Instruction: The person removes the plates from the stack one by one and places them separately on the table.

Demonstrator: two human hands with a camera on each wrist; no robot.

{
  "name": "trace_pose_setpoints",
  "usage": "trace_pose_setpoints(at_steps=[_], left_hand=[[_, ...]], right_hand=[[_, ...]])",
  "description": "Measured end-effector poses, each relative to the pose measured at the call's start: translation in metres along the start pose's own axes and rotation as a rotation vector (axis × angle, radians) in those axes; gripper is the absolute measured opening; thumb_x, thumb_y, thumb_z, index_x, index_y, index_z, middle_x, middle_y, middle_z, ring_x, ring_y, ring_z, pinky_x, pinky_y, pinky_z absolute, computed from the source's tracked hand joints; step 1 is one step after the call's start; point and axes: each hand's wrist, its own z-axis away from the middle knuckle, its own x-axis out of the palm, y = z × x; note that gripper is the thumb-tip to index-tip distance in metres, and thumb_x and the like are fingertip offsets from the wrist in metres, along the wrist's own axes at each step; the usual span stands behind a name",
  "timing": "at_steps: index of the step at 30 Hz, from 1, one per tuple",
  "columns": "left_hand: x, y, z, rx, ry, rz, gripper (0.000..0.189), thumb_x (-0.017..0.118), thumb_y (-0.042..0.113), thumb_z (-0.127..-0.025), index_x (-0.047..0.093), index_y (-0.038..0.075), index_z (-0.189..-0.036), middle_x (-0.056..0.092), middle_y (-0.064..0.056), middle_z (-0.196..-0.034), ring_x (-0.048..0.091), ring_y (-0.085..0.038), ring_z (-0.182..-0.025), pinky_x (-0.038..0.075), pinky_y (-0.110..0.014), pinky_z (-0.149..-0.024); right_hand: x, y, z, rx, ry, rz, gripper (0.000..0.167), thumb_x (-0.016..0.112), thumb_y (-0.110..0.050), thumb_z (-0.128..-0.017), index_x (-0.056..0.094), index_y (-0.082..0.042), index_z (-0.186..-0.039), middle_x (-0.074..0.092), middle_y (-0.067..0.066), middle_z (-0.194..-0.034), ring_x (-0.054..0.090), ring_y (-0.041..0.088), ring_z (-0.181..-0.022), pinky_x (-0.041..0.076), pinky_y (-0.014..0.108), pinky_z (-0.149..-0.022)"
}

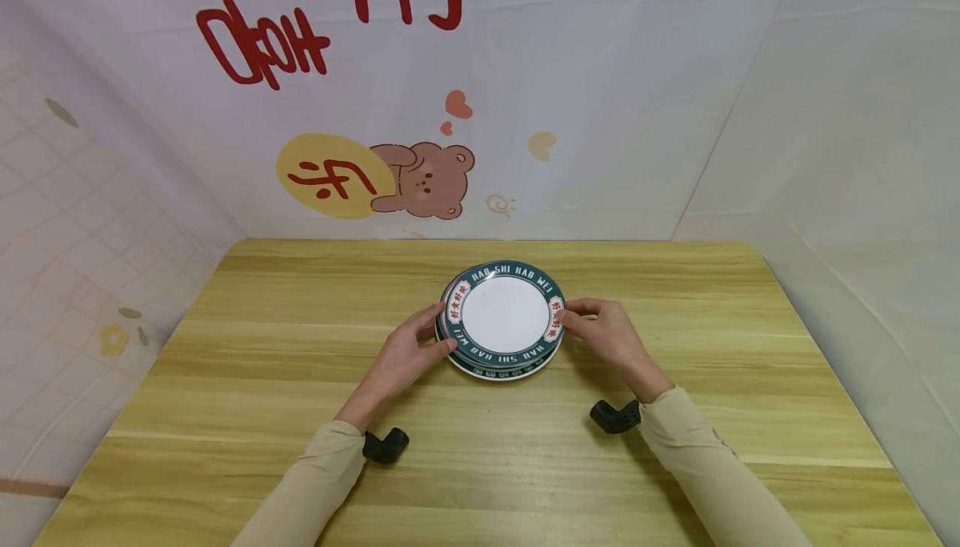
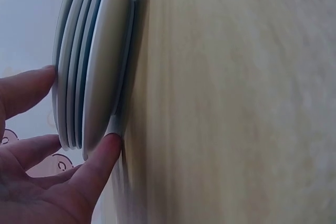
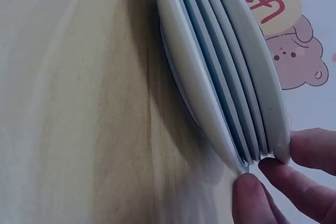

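A stack of several round plates (image 1: 504,315) sits toward the back of the wooden table. Its top plate has a white centre and a dark green rim with white lettering and red-on-white labels. My left hand (image 1: 401,359) grips the stack's left edge; in the left wrist view one digit lies at the top rim and a fingertip (image 2: 111,142) at the lowest visible rim. On the opposite side, my right hand (image 1: 611,338) holds the right edge, with fingers spread from the top plate to the bottom plate (image 3: 202,93) in the right wrist view. The stacked rims lie slightly offset.
The wooden table (image 1: 247,380) meets a white backdrop (image 1: 600,72) printed with a bear, hearts and red characters. Similar pale sheets hang on both sides. A black wrist mount (image 1: 386,447) shows at the left sleeve, another mount (image 1: 615,416) at the right.
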Motion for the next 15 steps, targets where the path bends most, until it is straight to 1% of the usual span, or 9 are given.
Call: trace_pose_setpoints(at_steps=[2,4,7,9,12,15], left_hand=[[0.0001,-0.0005,0.0,0.007,0.003,0.001,0.069,0.074,0.02,-0.097,0.043,0.01,-0.158,0.038,-0.017,-0.163,0.05,-0.039,-0.139,0.045,-0.049,-0.112],[0.0,-0.0007,0.0001,0.008,0.009,-0.002,0.069,0.074,0.02,-0.097,0.043,0.011,-0.158,0.039,-0.017,-0.162,0.051,-0.039,-0.138,0.046,-0.049,-0.112],[-0.0002,-0.0001,0.0005,0.008,0.014,-0.001,0.068,0.074,0.021,-0.098,0.044,0.012,-0.158,0.042,-0.017,-0.16,0.052,-0.038,-0.137,0.046,-0.05,-0.111],[-0.0004,-0.0002,0.0005,0.005,0.015,-0.001,0.067,0.074,0.021,-0.098,0.045,0.012,-0.158,0.044,-0.017,-0.158,0.053,-0.038,-0.136,0.046,-0.05,-0.111],[-0.0007,-0.0004,0.0006,0.008,0.019,-0.005,0.065,0.072,0.021,-0.098,0.045,0.011,-0.157,0.047,-0.017,-0.157,0.054,-0.037,-0.135,0.045,-0.051,-0.112],[0.0009,-0.0028,0.0005,0.017,0.027,-0.012,0.061,0.069,0.02,-0.101,0.047,0.01,-0.156,0.048,-0.015,-0.157,0.054,-0.035,-0.135,0.043,-0.051,-0.114]], right_hand=[[0.0,-0.0007,0.0003,0.002,0.004,-0.009,0.044,0.069,-0.032,-0.101,0.07,0.001,-0.13,0.071,0.016,-0.121,0.064,0.028,-0.106,0.053,0.031,-0.086],[0.0002,-0.0013,0.0001,0.003,-0.001,-0.043,0.044,0.069,-0.03,-0.101,0.068,0.003,-0.13,0.072,0.018,-0.119,0.068,0.028,-0.103,0.056,0.03,-0.085],[0.0004,-0.0021,-0.0009,0.006,-0.007,-0.102,0.042,0.068,-0.024,-0.102,0.067,0.006,-0.13,0.071,0.021,-0.119,0.072,0.025,-0.096,0.061,0.034,-0.087],[0.0009,-0.0018,-0.0018,0.013,-0.015,-0.148,0.04,0.068,-0.021,-0.102,0.066,0.008,-0.13,0.07,0.023,-0.119,0.074,0.023,-0.093,0.061,0.037,-0.088],[0.001,-0.0022,-0.0022,0.033,-0.017,-0.169,0.039,0.068,-0.018,-0.102,0.066,0.009,-0.13,0.07,0.023,-0.12,0.073,0.019,-0.093,0.061,0.037,-0.089],[0.0017,-0.0012,-0.0011,0.054,-0.013,-0.168,0.04,0.068,-0.019,-0.102,0.066,0.009,-0.13,0.07,0.023,-0.12,0.072,0.019,-0.094,0.061,0.035,-0.089]])
